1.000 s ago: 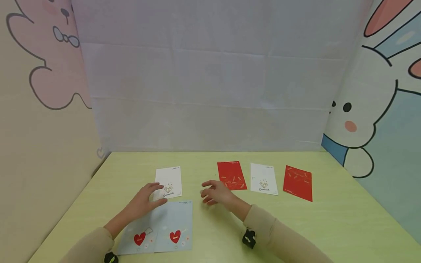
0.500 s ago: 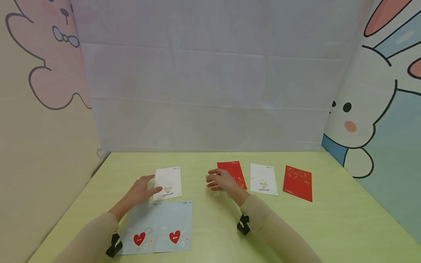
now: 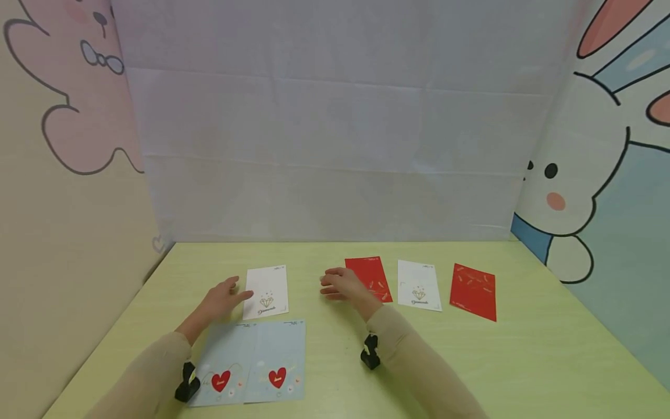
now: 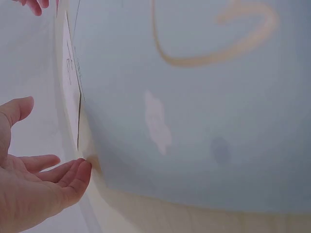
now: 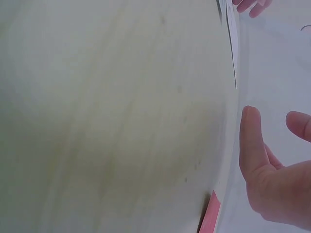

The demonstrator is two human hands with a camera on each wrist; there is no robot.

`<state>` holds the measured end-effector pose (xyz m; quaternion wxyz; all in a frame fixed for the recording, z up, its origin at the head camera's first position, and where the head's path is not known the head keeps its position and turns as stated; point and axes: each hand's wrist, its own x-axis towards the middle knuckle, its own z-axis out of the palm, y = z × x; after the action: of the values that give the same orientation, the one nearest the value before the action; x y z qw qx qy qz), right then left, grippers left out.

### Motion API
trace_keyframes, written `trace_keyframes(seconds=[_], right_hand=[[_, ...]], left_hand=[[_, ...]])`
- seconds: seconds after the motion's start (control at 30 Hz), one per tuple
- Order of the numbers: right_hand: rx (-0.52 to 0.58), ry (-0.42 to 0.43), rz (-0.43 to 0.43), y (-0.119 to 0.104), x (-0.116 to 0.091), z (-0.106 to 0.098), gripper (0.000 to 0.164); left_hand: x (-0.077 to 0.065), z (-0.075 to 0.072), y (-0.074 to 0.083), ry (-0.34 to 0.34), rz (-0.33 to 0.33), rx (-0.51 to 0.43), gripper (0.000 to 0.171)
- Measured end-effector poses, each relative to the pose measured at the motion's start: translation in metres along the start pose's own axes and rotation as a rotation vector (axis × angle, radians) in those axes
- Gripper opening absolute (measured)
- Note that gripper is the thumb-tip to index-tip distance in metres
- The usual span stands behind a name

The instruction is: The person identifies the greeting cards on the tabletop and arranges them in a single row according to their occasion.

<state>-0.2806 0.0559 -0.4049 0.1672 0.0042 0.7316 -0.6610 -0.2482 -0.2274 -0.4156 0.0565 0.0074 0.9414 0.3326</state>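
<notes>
Beside the left edge of a white card with a gold diamond print (image 3: 266, 294) is my left hand (image 3: 216, 304), its thumb reaching over that edge. In the left wrist view the fingers are loosely bent with nothing between them and thumb. Two light-blue cards with red hearts (image 3: 279, 349) lie side by side, nearer to me. My right hand (image 3: 345, 286) hovers left of a red card (image 3: 371, 273) and covers its lower left part from the head camera. Nothing is held in it; in the right wrist view the thumb (image 5: 300, 125) stands apart from the fingers.
Right of that red card lie another white diamond card (image 3: 419, 285) and a second red card (image 3: 473, 291). All rest on a pale yellow-green table (image 3: 523, 361). A white cloth (image 3: 335, 145) hangs behind it, and printed cartoon panels (image 3: 567, 203) flank both sides.
My left hand has drawn back leftward off the white card, leaving the thumb at its edge. My right hand has moved up a little, then slightly left. The cards lie as before.
</notes>
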Motion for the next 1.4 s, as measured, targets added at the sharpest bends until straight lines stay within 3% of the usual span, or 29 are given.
trace_keyframes(seconds=[0.43, 0.73, 1.17, 1.4], right_hand=[[0.009, -0.029, 0.014, 0.001, 0.004, 0.029, 0.044], [0.072, -0.027, 0.077, 0.001, 0.008, 0.048, 0.045], [0.109, -0.061, 0.052, 0.004, 0.007, 0.06, 0.045], [0.11, -0.062, 0.045, 0.003, 0.005, 0.061, 0.047]], left_hand=[[0.005, -0.004, 0.004, -0.035, -0.076, -0.142, 0.074], [0.008, -0.002, 0.005, -0.061, -0.154, -0.241, 0.078], [0.008, 0.001, 0.014, -0.059, -0.198, -0.407, 0.07], [0.01, 0.004, 0.013, -0.068, -0.168, -0.486, 0.067]])
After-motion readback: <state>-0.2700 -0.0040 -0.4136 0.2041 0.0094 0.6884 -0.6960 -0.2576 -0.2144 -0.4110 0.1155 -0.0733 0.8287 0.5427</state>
